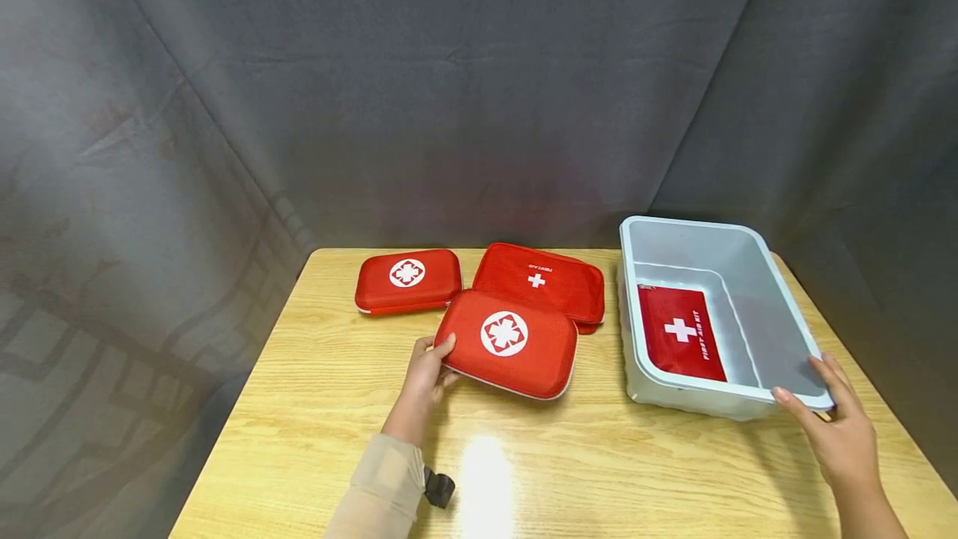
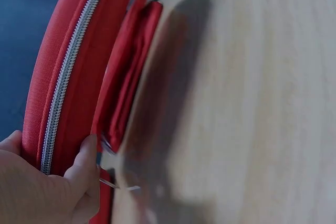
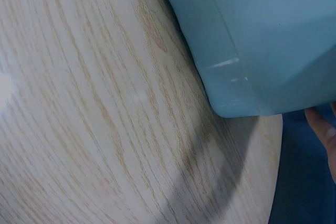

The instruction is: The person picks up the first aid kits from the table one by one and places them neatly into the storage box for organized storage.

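Red case (image 1: 516, 364), likely light and stiff: left hand (image 1: 428, 368) pinches one end, seemingly a sound hold. Rightward, right hand (image 1: 841, 437) grips bin (image 1: 688, 397).

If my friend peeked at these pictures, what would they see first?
Probably the bright red zippered first-aid case with its white round badge, held by the left hand near the middle. Next, at the right, the pale gray plastic bin, its corner gripped by the right hand, with a red FIRST AID KIT pouch inside.
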Demonstrator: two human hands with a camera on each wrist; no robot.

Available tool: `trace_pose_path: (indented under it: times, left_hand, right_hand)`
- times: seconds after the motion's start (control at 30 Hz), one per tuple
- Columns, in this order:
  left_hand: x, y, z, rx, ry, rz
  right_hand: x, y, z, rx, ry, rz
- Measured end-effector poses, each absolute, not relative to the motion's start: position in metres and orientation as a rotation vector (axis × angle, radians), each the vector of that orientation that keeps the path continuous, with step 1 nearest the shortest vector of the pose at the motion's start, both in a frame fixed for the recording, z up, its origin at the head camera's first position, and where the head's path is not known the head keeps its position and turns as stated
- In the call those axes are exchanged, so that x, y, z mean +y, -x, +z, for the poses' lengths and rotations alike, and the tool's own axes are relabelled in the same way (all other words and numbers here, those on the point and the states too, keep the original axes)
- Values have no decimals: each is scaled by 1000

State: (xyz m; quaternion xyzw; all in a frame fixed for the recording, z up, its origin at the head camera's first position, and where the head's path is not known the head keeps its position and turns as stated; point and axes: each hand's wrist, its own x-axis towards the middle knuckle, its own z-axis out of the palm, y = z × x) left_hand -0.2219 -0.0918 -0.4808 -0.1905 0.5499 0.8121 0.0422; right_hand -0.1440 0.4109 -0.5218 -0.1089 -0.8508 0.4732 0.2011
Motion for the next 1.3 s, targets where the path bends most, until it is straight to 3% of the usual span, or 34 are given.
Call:
trace_pose_path:
  times: [0.33,0.83,1.17,1.3]
  left_hand:
    - [-80,233,-461,1667,519,2501]
    - [-65,246,-440,1692,433,2464]
    - [-56,251,-433,1707,413,2448]
    - [-50,252,-429,1695,375,2460]
  right_hand:
    - [436,154,-556,-2351,292,1237]
    - [438,156,-556,-2340,297,1269]
    - [390,137,-501,-2333,298,1351]
    - [392,138,-503,-2340,281,1325]
